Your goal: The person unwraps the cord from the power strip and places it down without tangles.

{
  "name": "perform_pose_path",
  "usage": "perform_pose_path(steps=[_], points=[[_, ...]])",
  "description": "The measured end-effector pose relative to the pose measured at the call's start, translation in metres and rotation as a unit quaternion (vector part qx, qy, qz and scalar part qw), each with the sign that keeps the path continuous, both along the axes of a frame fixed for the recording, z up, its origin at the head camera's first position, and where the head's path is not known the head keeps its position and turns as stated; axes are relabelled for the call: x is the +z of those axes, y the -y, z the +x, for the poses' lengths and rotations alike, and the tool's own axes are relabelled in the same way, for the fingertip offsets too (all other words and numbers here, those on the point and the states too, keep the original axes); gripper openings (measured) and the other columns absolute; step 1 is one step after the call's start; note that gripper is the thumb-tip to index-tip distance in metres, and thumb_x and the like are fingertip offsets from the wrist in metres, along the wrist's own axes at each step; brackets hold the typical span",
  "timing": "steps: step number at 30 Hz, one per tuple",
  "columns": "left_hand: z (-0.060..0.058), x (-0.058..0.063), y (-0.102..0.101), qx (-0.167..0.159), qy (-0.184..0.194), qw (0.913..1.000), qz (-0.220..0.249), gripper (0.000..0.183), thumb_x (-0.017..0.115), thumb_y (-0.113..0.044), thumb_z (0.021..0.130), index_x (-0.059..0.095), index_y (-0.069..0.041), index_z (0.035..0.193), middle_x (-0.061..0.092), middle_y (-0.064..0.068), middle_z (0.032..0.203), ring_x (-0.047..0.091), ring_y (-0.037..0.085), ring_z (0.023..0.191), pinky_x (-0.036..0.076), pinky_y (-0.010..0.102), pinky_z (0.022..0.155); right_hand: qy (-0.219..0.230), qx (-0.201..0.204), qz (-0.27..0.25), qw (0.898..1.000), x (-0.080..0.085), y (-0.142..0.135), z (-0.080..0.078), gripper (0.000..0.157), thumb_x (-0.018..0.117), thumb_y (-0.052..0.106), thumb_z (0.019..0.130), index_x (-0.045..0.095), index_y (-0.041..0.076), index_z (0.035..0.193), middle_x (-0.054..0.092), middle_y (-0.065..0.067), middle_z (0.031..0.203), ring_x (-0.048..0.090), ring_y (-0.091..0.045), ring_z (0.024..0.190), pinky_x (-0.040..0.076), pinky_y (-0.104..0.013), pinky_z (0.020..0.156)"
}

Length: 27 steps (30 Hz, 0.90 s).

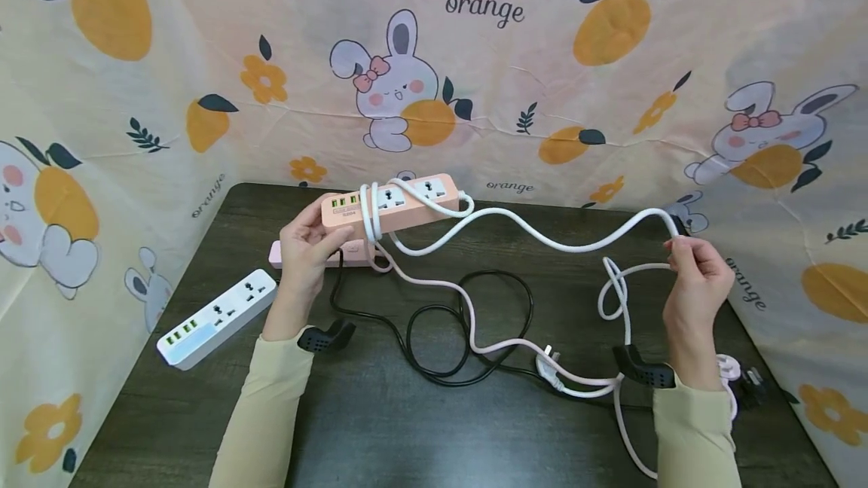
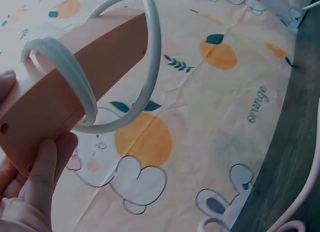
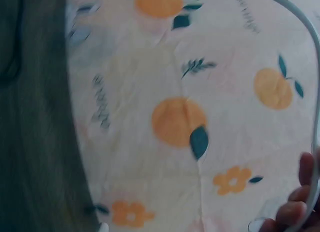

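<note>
My left hand [image 1: 307, 247] grips the left end of a peach-coloured power strip [image 1: 434, 211], lifted above the table. White cord [image 1: 369, 213] is looped around the strip's middle, with another loop near its right end. In the left wrist view, the power strip [image 2: 107, 57] shows its peach side, and the fingers [image 2: 42, 167] hold its lower end. My right hand [image 1: 698, 285] pinches the same white cord out to the right, and the cord sags between the two hands. In the right wrist view, white cord [image 3: 316, 92] runs down to the fingers at the lower right.
A white power strip [image 1: 217, 318] lies on the dark table [image 1: 380, 435] at left. Behind my left hand lies a pink power strip [image 1: 356, 253]. Coiled black cord [image 1: 434, 379], pinkish cord [image 1: 471, 322] and a white plug [image 1: 548, 367] spread across the middle. A patterned cloth [image 1: 515, 81] hangs behind.
</note>
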<state>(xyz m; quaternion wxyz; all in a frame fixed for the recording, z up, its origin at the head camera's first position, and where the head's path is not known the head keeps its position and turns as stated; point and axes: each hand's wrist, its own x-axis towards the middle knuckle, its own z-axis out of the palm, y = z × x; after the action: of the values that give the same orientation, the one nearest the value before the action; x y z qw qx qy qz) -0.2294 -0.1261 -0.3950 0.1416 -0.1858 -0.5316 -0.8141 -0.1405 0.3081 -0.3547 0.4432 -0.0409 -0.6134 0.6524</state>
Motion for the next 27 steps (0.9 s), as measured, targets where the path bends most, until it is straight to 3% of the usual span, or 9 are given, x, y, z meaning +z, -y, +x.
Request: perform_pose_path(steps=[2, 3, 5, 6, 9, 12, 14, 20, 27], points=[[0.0, 0.001, 0.004, 0.011, -0.002, 0.9998, 0.016, 0.046, 0.061, 0.019, 0.075, 0.051, 0.018, 0.12, 0.065, 0.008, 0.103, 0.063, 0.013, 0.087, 0.054, 0.02, 0.071, 0.082, -0.026, 0.081, 0.993, -0.006, -0.008, 0.006, 0.017, 0.06, -0.005, 0.086, 0.067, -0.002, 0.071, 0.058, 0.007, 0.065, 0.045, -0.009, 0.061, 0.036, -0.016, 0.058], [0.0, 0.001, 0.006, 0.017, -0.004, 0.9996, 0.022, 0.045, 0.06, 0.019, 0.075, 0.051, 0.018, 0.119, 0.065, 0.008, 0.102, 0.063, 0.013, 0.087, 0.053, 0.02, 0.07, 0.125, -0.041, 0.131, 0.983, -0.009, -0.012, 0.01, 0.015, 0.061, -0.004, 0.086, 0.068, -0.002, 0.072, 0.058, 0.011, 0.067, 0.046, -0.006, 0.063, 0.035, -0.014, 0.058], [0.001, 0.003, 0.009, 0.025, -0.009, 0.999, 0.037, 0.044, 0.059, 0.021, 0.074, 0.054, 0.015, 0.118, 0.065, 0.008, 0.102, 0.063, 0.014, 0.087, 0.054, 0.02, 0.071, 0.194, -0.062, 0.243, 0.948, -0.015, -0.02, 0.017, 0.01, 0.063, -0.002, 0.085, 0.068, -0.003, 0.076, 0.055, 0.017, 0.071, 0.046, -0.001, 0.065, 0.036, -0.01, 0.058], [0.001, 0.003, 0.011, 0.029, -0.013, 0.9987, 0.041, 0.044, 0.059, 0.021, 0.074, 0.055, 0.014, 0.118, 0.065, 0.009, 0.102, 0.063, 0.014, 0.088, 0.053, 0.02, 0.072, 0.218, -0.064, 0.3, 0.927, -0.018, -0.024, 0.02, 0.008, 0.065, -0.001, 0.085, 0.068, -0.004, 0.077, 0.054, 0.017, 0.072, 0.045, 0.002, 0.065, 0.035, -0.008, 0.059], [0.004, 0.005, 0.013, 0.036, -0.021, 0.9976, 0.054, 0.043, 0.058, 0.021, 0.074, 0.056, 0.014, 0.117, 0.065, 0.01, 0.102, 0.064, 0.015, 0.089, 0.053, 0.02, 0.073, 0.243, -0.024, 0.438, 0.865, -0.026, -0.033, 0.027, 0.004, 0.069, -0.002, 0.081, 0.067, -0.004, 0.079, 0.054, 0.01, 0.075, 0.044, 0.008, 0.068, 0.037, -0.006, 0.06], [0.006, 0.006, 0.013, 0.035, -0.025, 0.9974, 0.058, 0.042, 0.058, 0.021, 0.075, 0.056, 0.015, 0.116, 0.065, 0.011, 0.103, 0.064, 0.016, 0.089, 0.053, 0.02, 0.073, 0.251, 0.042, 0.53, 0.809, -0.032, -0.038, 0.03, 0.006, 0.073, -0.001, 0.077, 0.069, 0.002, 0.076, 0.056, 0.002, 0.076, 0.044, 0.006, 0.068, 0.039, -0.011, 0.057], [0.007, 0.006, 0.011, 0.031, -0.024, 0.9977, 0.056, 0.042, 0.059, 0.021, 0.075, 0.058, 0.013, 0.116, 0.065, 0.011, 0.102, 0.064, 0.016, 0.088, 0.053, 0.02, 0.072, 0.262, 0.073, 0.559, 0.783, -0.037, -0.039, 0.03, 0.008, 0.075, 0.0, 0.075, 0.069, 0.006, 0.074, 0.057, 0.001, 0.075, 0.045, 0.002, 0.067, 0.04, -0.018, 0.054], [0.011, 0.005, 0.007, 0.03, -0.022, 0.9984, 0.041, 0.042, 0.06, 0.019, 0.075, 0.06, 0.009, 0.116, 0.064, 0.011, 0.102, 0.064, 0.015, 0.086, 0.053, 0.02, 0.071, 0.302, 0.14, 0.587, 0.738, -0.051, -0.032, 0.025, 0.004, 0.073, 0.002, 0.077, 0.069, 0.003, 0.076, 0.057, 0.001, 0.074, 0.051, -0.009, 0.064, 0.047, -0.029, 0.055], [0.014, 0.004, 0.001, 0.023, -0.024, 0.9984, 0.045, 0.042, 0.06, 0.019, 0.074, 0.059, 0.01, 0.116, 0.065, 0.01, 0.101, 0.063, 0.014, 0.085, 0.053, 0.019, 0.069, 0.332, 0.19, 0.59, 0.711, -0.059, -0.024, 0.021, 0.004, 0.073, 0.0, 0.076, 0.069, -0.001, 0.077, 0.06, -0.003, 0.075, 0.055, -0.017, 0.067, 0.047, -0.032, 0.057]])
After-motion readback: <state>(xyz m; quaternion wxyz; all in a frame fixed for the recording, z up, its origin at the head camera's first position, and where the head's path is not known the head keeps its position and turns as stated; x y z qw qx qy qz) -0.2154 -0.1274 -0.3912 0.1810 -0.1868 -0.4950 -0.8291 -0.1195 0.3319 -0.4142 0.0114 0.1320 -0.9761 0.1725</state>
